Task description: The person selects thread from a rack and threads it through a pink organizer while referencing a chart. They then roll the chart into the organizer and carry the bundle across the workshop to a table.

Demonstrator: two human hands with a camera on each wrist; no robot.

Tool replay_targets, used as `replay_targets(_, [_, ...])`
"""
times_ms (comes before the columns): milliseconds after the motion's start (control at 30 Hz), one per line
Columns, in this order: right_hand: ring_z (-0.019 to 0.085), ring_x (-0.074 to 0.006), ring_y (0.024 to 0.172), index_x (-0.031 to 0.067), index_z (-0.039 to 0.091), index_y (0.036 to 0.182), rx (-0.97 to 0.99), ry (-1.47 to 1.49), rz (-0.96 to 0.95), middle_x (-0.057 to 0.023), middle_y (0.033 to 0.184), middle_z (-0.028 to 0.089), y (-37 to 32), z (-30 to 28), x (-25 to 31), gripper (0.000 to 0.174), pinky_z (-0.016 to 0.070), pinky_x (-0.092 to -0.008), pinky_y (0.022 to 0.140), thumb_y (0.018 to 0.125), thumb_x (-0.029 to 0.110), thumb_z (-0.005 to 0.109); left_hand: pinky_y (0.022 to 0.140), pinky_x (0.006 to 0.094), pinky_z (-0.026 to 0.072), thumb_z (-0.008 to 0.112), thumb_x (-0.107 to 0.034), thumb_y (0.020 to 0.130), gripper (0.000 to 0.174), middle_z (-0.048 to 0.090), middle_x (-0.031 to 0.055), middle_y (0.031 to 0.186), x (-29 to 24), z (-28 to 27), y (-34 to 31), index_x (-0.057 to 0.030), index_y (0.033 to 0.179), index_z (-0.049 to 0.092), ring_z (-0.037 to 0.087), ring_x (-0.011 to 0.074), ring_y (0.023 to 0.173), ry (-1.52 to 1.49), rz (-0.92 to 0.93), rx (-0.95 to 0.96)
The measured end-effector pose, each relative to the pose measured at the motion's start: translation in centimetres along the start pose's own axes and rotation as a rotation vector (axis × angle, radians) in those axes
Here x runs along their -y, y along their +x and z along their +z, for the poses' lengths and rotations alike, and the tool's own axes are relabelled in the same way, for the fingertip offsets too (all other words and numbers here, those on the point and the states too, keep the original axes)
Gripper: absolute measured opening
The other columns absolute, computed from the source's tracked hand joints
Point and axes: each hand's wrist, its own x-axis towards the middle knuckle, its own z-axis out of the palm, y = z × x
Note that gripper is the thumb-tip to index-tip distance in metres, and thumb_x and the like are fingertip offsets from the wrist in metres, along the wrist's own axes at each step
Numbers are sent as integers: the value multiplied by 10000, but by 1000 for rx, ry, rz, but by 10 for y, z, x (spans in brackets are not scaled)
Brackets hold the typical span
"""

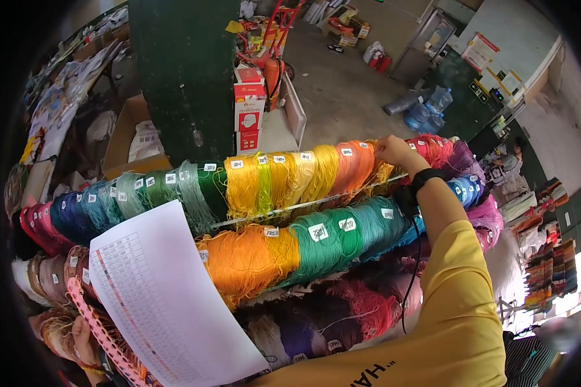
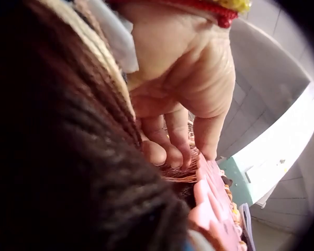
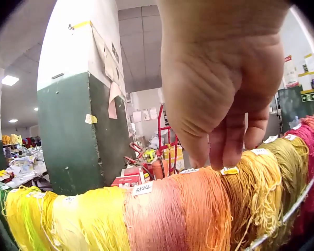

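My right hand (image 1: 394,153) reaches over the top row of hanging thread skeins. In the right wrist view its fingertips touch the tops of an orange skein (image 3: 201,204) and a golden-brown skein (image 3: 254,193), right by a small yellow label (image 3: 230,171). Low on the left, my left hand (image 1: 84,338) holds a pink strip with a row of holes (image 1: 103,332). The left wrist view shows the thumb on the strip's edge (image 2: 212,196) and the fingers behind it among brown threads (image 2: 170,173). A printed sheet with a table of rows (image 1: 168,303) overlaps the strip.
Lower skeins, among them orange (image 1: 245,261) and green (image 1: 323,248), hang in a row nearer me, most with white number tags. A dark green pillar (image 1: 184,77), red-and-white boxes (image 1: 249,109) and a red hand truck (image 1: 281,26) stand beyond. A black cable (image 1: 412,277) hangs from my right wrist.
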Motion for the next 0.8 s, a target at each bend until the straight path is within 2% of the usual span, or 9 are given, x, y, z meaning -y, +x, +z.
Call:
replay_targets(233, [619, -309, 754, 48, 648, 839, 13, 129, -67, -147, 789, 650, 23, 17, 6, 222, 481, -382, 686, 708, 226, 629, 754, 238, 422, 527, -161, 891, 153, 606, 21, 913, 1, -5, 3, -25, 953, 559, 547, 104, 803, 39, -5, 38])
replay_targets(333, [616, -324, 792, 51, 659, 808, 34, 27, -31, -171, 804, 645, 27, 17, 12, 224, 485, -384, 738, 688, 235, 617, 715, 221, 407, 539, -190, 889, 166, 590, 7, 867, 2, -9, 3, -32, 939, 556, 525, 89, 765, 76, -6, 25])
replay_targets(433, [615, -328, 793, 49, 653, 805, 69, -7, -33, -171, 805, 644, 26, 15, 19, 222, 485, -388, 732, 689, 234, 615, 692, 209, 394, 552, -214, 884, 182, 579, -2, 844, 4, -7, 3, -38, 930, 555, 510, 80, 743, 88, 1, -34])
replay_targets(533, [613, -334, 793, 48, 654, 816, 76, -40, -2, -171, 804, 644, 29, 19, 21, 229, 483, -395, 734, 688, 235, 621, 687, 211, 394, 558, -216, 881, 183, 575, -7, 838, 2, -10, 4, -40, 932, 555, 507, 80, 734, 112, -3, 3])
replay_targets(567, [612, -327, 756, 38, 648, 806, 54, -28, -20, -169, 783, 641, 31, 20, 20, 222, 484, -390, 706, 687, 225, 629, 728, 226, 415, 558, -197, 879, 193, 600, 5, 891, 1, -11, 5, -27, 971, 567, 539, 96, 782, 83, -6, 52])
replay_targets(633, [611, -313, 681, 20, 636, 785, 12, -1, -59, -166, 741, 637, 31, 22, 14, 212, 485, -379, 651, 684, 206, 647, 762, 240, 425, 557, -187, 879, 211, 612, 21, 940, 8, -21, 5, -16, 1002, 571, 558, 110, 825, 59, 5, 17])
replay_targets(733, [602, -291, 644, 20, 638, 783, -5, 79, -49, -159, 709, 627, 29, 17, 1, 210, 483, -360, 635, 682, 203, 651, 809, 260, 433, 556, -170, 877, 234, 621, 43, 1007, 3, -10, 4, -3, 1041, 575, 577, 130, 879, 25, 0, 41])
replay_targets(767, [603, -226, 621, 25, 644, 819, -11, 51, -70, -116, 669, 628, 27, 15, -3, 213, 475, -325, 590, 733, 218, 623, 804, 259, 433, 556, -168, 877, 232, 621, 43, 1002, 4, -11, 4, -3, 1039, 575, 576, 128, 873, 19, -2, 47])
replay_targets(800, [605, -204, 623, 21, 642, 832, 20, 145, -5, -99, 665, 629, 19, 9, 2, 218, 471, -312, 577, 753, 222, 610, 799, 258, 433, 556, -166, 877, 230, 620, 42, 996, 1, -7, 5, -3, 1038, 575, 575, 127, 866, 11, -1, 53])
